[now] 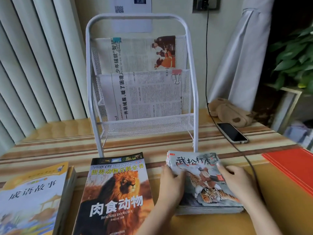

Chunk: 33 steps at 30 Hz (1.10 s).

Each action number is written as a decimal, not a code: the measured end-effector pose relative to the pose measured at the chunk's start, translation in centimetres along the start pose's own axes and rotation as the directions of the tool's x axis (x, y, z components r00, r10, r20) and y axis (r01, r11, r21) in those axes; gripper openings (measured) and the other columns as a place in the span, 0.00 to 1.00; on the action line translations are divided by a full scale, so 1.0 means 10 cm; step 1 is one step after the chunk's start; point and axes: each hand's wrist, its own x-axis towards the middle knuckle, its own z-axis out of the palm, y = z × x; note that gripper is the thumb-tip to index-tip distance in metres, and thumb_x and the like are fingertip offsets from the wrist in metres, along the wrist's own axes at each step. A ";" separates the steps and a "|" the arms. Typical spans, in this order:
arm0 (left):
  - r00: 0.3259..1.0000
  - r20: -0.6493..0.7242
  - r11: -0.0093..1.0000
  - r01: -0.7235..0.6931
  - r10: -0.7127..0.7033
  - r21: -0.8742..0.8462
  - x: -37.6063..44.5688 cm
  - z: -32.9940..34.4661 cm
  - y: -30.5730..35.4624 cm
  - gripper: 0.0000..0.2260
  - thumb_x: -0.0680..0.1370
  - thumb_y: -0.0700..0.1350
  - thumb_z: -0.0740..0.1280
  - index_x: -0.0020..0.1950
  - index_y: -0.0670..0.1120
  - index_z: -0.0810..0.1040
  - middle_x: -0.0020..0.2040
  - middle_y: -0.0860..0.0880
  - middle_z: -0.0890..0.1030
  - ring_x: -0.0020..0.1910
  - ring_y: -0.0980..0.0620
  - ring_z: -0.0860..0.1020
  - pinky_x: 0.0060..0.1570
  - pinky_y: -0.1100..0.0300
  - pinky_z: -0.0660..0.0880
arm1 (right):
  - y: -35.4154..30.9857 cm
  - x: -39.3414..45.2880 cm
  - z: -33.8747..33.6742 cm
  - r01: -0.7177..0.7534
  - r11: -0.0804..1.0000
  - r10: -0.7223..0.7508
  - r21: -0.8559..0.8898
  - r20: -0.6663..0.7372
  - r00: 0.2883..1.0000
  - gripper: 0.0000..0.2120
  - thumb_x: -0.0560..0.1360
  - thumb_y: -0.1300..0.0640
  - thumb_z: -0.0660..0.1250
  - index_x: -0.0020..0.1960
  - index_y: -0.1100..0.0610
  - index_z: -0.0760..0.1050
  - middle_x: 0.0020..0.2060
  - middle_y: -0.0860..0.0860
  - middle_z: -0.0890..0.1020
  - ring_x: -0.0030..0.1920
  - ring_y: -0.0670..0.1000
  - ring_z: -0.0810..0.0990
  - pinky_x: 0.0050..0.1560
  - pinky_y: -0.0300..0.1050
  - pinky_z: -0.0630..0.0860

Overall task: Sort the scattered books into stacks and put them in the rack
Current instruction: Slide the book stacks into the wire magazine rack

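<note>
A stack of thin books topped by a tiger-cover book lies on the table at front right. My left hand presses its left edge, thumb on the cover. My right hand grips its right edge, fingers over the cover. A lion-cover book lies in the middle front. A pale blue and yellow book tops a short stack at front left. The white mesh rack stands at the back, with newspapers in its two upper pockets and a bare bottom pocket.
A phone on a black cable lies right of the rack. A tan plush toy sits behind it. Red paper lies at the right edge. A potted plant stands at far right.
</note>
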 end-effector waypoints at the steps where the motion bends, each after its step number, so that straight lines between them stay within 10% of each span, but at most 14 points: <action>1: 1.000 0.005 1.000 -0.016 0.016 0.013 0.00 0.01 -0.01 0.13 0.71 0.55 0.67 0.52 0.52 0.71 0.54 0.49 0.78 0.54 0.50 0.78 0.58 0.49 0.75 | 0.02 0.01 0.00 0.027 0.999 -0.028 -0.027 -0.022 0.999 0.24 0.78 0.50 0.63 0.30 0.66 0.70 0.22 0.53 0.63 0.25 0.51 0.61 0.29 0.45 0.52; 9: 0.983 0.006 0.980 -0.185 0.186 -0.073 -0.13 0.02 0.09 0.08 0.78 0.45 0.64 0.56 0.52 0.68 0.52 0.56 0.79 0.53 0.56 0.77 0.56 0.61 0.74 | 0.07 -0.02 -0.01 0.171 0.985 -0.166 0.034 -0.110 0.980 0.22 0.77 0.53 0.64 0.28 0.62 0.68 0.20 0.52 0.66 0.24 0.54 0.64 0.30 0.44 0.55; 17: 0.959 0.001 0.913 -0.269 0.283 -0.308 -0.22 -0.05 0.19 0.23 0.69 0.57 0.69 0.63 0.56 0.70 0.62 0.51 0.75 0.62 0.51 0.75 0.63 0.47 0.72 | -0.04 -0.09 -0.05 0.111 0.936 -0.068 0.333 -0.138 0.988 0.18 0.79 0.49 0.60 0.59 0.62 0.72 0.50 0.51 0.78 0.53 0.52 0.75 0.49 0.43 0.69; 21: 0.957 0.047 0.848 -0.230 0.286 -0.477 -0.22 -0.09 0.30 0.28 0.72 0.41 0.73 0.65 0.57 0.64 0.60 0.50 0.77 0.53 0.54 0.81 0.55 0.54 0.78 | -0.13 -0.09 -0.11 0.124 0.856 -0.082 0.501 -0.105 0.991 0.15 0.76 0.50 0.64 0.57 0.59 0.69 0.48 0.51 0.78 0.49 0.47 0.77 0.48 0.43 0.73; 24: 0.941 0.071 0.835 -0.257 0.331 -0.486 -0.19 -0.14 0.40 0.40 0.70 0.37 0.74 0.71 0.61 0.55 0.57 0.49 0.81 0.53 0.52 0.82 0.57 0.52 0.77 | -0.17 0.00 -0.17 0.196 0.768 -0.166 0.610 -0.107 0.980 0.26 0.66 0.41 0.71 0.58 0.53 0.70 0.50 0.44 0.81 0.52 0.43 0.79 0.58 0.44 0.76; 33: 0.836 0.204 0.823 -0.403 0.509 -0.400 -0.11 -0.25 0.47 0.31 0.72 0.30 0.70 0.67 0.53 0.64 0.56 0.47 0.79 0.54 0.51 0.80 0.51 0.55 0.79 | -0.23 0.10 -0.11 0.197 0.673 -0.268 0.713 -0.013 0.963 0.44 0.49 0.29 0.76 0.61 0.44 0.70 0.53 0.38 0.81 0.57 0.38 0.78 0.56 0.32 0.74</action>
